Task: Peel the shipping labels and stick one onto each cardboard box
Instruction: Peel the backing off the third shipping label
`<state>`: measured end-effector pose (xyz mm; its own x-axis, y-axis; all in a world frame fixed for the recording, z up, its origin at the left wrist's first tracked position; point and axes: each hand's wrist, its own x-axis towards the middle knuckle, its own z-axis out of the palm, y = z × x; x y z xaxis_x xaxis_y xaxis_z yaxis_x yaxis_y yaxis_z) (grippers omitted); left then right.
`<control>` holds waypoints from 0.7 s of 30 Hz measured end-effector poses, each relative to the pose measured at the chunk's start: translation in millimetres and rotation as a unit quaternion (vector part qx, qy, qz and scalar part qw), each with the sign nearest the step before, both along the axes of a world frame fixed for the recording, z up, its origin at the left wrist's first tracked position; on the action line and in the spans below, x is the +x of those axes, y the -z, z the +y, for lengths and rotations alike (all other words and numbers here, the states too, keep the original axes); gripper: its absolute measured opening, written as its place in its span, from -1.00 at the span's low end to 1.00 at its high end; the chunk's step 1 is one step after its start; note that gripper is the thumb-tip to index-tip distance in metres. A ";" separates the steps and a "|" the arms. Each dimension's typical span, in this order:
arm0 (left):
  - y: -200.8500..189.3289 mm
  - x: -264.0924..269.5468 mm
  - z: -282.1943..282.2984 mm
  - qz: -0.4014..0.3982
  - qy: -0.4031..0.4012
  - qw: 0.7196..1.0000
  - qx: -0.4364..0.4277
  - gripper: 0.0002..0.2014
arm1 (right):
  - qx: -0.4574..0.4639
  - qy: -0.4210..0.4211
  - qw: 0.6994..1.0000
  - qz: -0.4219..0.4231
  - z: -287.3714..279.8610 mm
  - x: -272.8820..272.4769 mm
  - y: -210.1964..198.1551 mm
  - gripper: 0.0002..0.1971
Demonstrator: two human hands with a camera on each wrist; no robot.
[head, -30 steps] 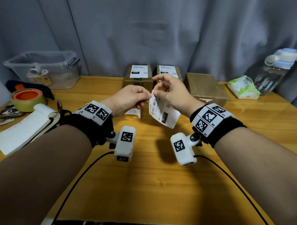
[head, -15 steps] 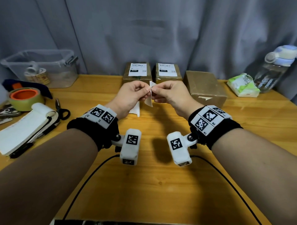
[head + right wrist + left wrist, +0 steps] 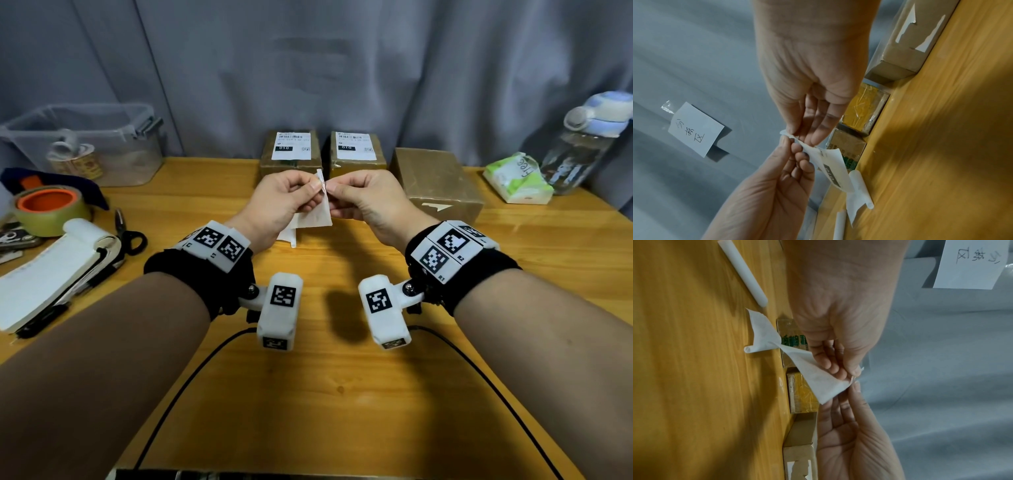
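Note:
Both hands meet above the table's middle and pinch the top corner of one shipping label (image 3: 320,214), which hangs with its blank side toward me. My left hand (image 3: 313,186) and right hand (image 3: 334,187) nearly touch at the fingertips. In the wrist views the label (image 3: 818,379) (image 3: 830,164) curls downward and shows a black "010" block. At the back stand two labelled cardboard boxes (image 3: 290,150) (image 3: 356,149). To their right a bigger box (image 3: 435,181) has a bare top. A peeled backing sheet (image 3: 287,234) lies on the table under my hands.
At the left are a clear plastic bin (image 3: 85,144), a tape roll (image 3: 48,209), scissors (image 3: 130,236) and a label pad (image 3: 51,274). A tissue pack (image 3: 517,178) and a water bottle (image 3: 582,140) stand back right. A paper note (image 3: 694,129) hangs on the grey curtain.
The right hand came down level with the left, so both now pinch the same top corner. The label turned from its printed face to its blank side.

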<state>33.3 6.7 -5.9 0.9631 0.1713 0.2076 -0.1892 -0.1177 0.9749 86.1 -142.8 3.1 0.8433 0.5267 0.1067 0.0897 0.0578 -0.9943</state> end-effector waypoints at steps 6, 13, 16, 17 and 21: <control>1.2 0.1 1.5 0.004 0.003 1.000 0.001 -0.83 | -0.014 -0.003 1.000 -0.005 0.2 1.6 1.1 -0.92; -4.6 2.3 2.6 0.013 0.009 0.999 0.051 -0.85 | -0.035 -0.008 0.999 -0.023 0.7 0.6 0.2 -0.86; -7.8 2.9 2.5 0.006 0.007 0.997 0.073 -0.86 | -0.039 -0.003 0.999 -0.024 1.4 1.9 -1.3 -0.89; -8.9 3.0 2.1 0.003 0.004 0.997 0.083 -0.87 | -0.042 -0.001 0.999 -0.025 1.8 2.0 -2.0 -0.90; -10.4 4.0 -0.7 -0.004 -0.016 0.993 0.118 -0.90 | -0.054 0.011 0.998 -0.035 2.7 2.6 -4.9 -0.91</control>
<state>37.2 6.0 4.5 0.9562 0.1473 0.2528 -0.1888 -0.3495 0.9177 88.7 -140.1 8.0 0.8474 0.5197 0.1087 0.1583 -0.0519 -0.9860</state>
